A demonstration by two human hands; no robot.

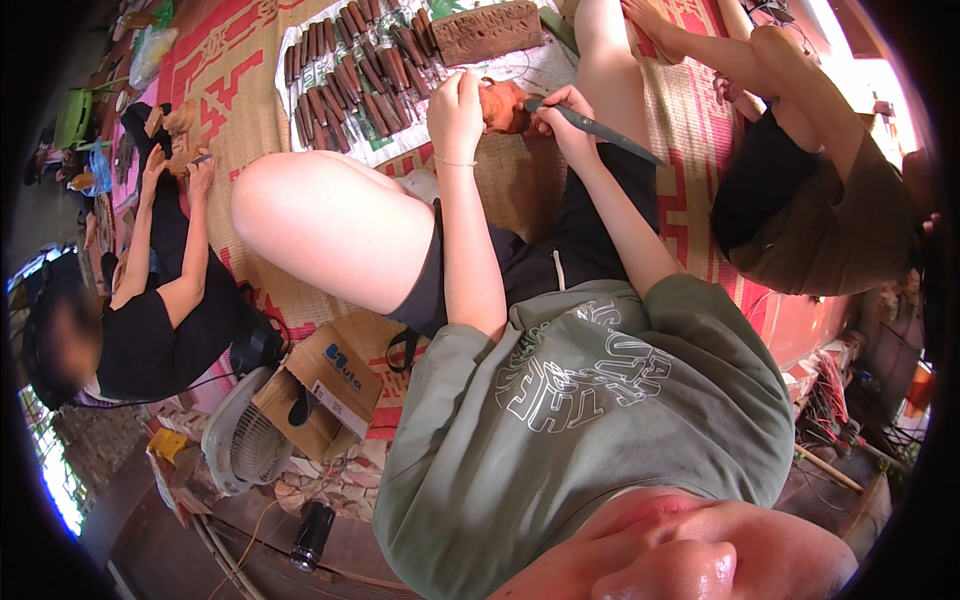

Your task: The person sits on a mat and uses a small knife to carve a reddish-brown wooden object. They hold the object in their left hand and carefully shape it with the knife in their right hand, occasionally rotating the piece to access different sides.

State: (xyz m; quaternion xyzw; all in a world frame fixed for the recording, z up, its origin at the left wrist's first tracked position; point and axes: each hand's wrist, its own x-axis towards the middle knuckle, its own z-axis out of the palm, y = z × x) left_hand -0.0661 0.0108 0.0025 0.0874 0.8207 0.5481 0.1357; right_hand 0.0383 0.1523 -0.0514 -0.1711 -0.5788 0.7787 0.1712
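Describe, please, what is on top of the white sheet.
Rows of brown-handled tools and a brown block lie on the white sheet. The parts of it beneath them are covered and cannot be seen.

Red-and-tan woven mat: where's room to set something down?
Bare mat shows between the left co-worker and white sheet, and right of the wearer's right leg. Crowded: the sheet, under brown-handled tools, and around the held reddish piece.

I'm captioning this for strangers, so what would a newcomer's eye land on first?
Probably the packed rows of brown handles on the white sheet, top centre-left. Just right of them, the left hand holds a reddish-brown piece, and the right hand a long dark tool.
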